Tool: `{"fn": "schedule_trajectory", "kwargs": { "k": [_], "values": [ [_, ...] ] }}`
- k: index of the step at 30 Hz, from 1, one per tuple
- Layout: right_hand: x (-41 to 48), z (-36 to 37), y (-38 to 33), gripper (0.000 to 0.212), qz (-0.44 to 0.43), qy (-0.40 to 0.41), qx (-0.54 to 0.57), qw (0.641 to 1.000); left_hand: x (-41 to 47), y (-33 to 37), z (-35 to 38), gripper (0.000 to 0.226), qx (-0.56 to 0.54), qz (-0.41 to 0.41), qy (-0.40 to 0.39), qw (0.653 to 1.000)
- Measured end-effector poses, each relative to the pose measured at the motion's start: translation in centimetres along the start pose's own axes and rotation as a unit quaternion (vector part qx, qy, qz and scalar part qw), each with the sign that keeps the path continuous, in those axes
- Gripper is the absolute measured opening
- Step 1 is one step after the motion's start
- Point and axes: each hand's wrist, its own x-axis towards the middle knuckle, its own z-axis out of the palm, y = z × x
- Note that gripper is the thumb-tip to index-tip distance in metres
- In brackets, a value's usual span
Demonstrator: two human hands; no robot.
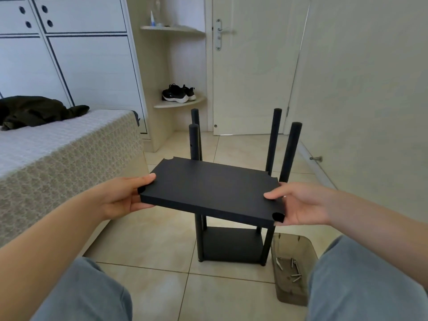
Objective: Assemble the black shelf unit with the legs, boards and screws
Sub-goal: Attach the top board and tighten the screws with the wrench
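Observation:
A black board (209,188) with notched corners hangs in the air in front of me, tilted a little down to the right. My left hand (125,195) grips its left end and my right hand (298,203) grips its right end. Behind and below it stands the partly built shelf unit on the tiled floor: several upright black legs (292,149) rise from a lower black board (231,244) fixed between them. The held board hides the middle of the legs. Several loose screws (294,272) lie in a clear brownish tray (301,246) on the floor at the right.
A bed with a patterned cover (64,163) and a dark garment (37,111) stands at the left. A closed white door (252,66) and a corner shelf with black shoes (178,93) are behind the unit. My knees in blue trousers (361,281) frame the bottom.

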Motion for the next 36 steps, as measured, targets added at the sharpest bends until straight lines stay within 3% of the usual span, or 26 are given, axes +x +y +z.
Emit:
{"fn": "schedule_trajectory", "kwargs": {
  "k": [5,9,18,26,30,36],
  "values": [
    [-1.7,-0.4,-1.1,0.036,-0.047,0.025,-0.031,0.998,-1.2,1.3,1.1,0.05,-0.034,0.002,-0.043,0.999],
    [-2.6,-1.3,-2.8,0.033,-0.084,0.067,-0.083,0.991,-1.5,2.9,2.1,0.051,-0.018,0.019,-0.066,0.997],
    [-4.7,-2.4,-9.9,0.021,-0.199,0.088,-0.066,0.974,-1.4,7.6,4.5,0.048,-0.022,0.072,-0.098,0.992],
    [-2.9,-2.3,-15.4,0.03,-0.264,0.161,-0.08,0.948,0.4,11.7,6.7,0.047,-0.044,0.113,-0.06,0.991],
    [-1.8,-2.0,-17.8,0.029,-0.265,0.183,-0.117,0.94,2.3,12.8,7.4,0.027,-0.043,0.118,-0.033,0.992],
    [1.4,-2.7,-20.3,0.032,-0.27,0.206,-0.132,0.931,6.0,14.0,8.5,0.022,-0.065,0.173,0.021,0.983]
  ]
}}
